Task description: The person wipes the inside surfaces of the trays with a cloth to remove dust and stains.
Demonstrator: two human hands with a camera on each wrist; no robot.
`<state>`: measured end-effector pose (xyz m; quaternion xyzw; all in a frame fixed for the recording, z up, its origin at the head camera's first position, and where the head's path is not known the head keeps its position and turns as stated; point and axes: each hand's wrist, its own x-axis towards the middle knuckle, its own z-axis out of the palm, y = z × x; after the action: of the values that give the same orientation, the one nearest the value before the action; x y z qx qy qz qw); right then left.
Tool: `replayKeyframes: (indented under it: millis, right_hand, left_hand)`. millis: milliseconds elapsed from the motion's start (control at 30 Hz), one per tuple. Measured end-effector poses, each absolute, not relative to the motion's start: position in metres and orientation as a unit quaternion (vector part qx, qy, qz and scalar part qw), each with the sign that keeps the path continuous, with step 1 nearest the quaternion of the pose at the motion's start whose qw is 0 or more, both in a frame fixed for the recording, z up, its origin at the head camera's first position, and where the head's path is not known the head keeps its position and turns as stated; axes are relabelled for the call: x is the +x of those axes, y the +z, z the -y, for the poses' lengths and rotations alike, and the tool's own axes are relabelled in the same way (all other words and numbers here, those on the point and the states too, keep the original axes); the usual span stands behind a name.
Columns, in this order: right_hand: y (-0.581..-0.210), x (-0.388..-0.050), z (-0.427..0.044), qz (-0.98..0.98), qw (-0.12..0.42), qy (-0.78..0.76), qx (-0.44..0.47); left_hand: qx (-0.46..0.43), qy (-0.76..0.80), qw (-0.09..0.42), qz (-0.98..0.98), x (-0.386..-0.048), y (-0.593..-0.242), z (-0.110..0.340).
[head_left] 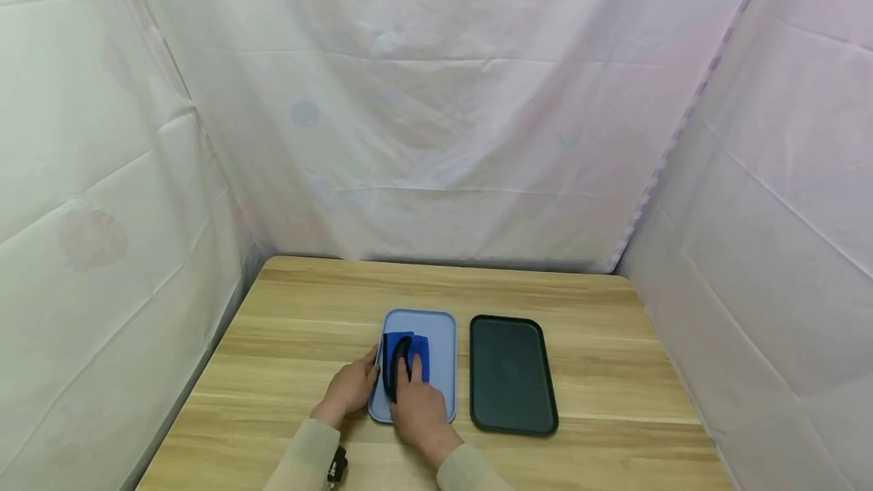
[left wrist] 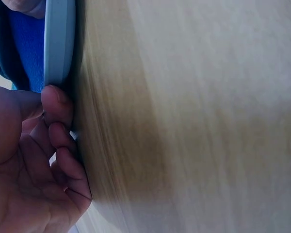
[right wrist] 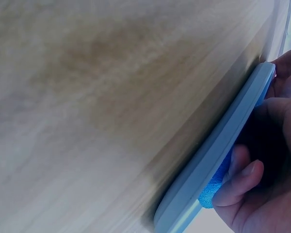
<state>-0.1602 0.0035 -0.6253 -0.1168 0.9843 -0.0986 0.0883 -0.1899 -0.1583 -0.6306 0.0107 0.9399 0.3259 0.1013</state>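
Observation:
A light blue tray point(head_left: 443, 339) lies on the wooden table with a blue cloth point(head_left: 420, 351) on it. Black curved parts, perhaps trim or a separate dark piece, run along the cloth's left side; which, I cannot tell. My left hand point(head_left: 351, 386) holds the tray's left rim, its fingers at the outer side in the left wrist view point(left wrist: 43, 145). On the cloth is my right hand point(head_left: 419, 408), two fingers reaching forward over the black part. In the right wrist view, its other fingers point(right wrist: 240, 184) curl against the blue fabric, around something dark mostly hidden by the palm.
To the right of the blue tray lies a dark green tray point(head_left: 513, 373), a narrow strip of table point(head_left: 586, 339) between them. White sheets point(head_left: 436, 135) hang behind the table and along both sides.

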Motion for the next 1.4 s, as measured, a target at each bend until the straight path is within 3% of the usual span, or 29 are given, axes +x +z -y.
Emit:
replayKeyframes:
  millis: [1400]
  right_hand:
    - [-0.623,-0.152,-0.03,-0.989,0.053,-0.118,-0.075]
  left_hand:
    - [0.006,0.323,0.094,-0.942,-0.189,-0.628,0.157]
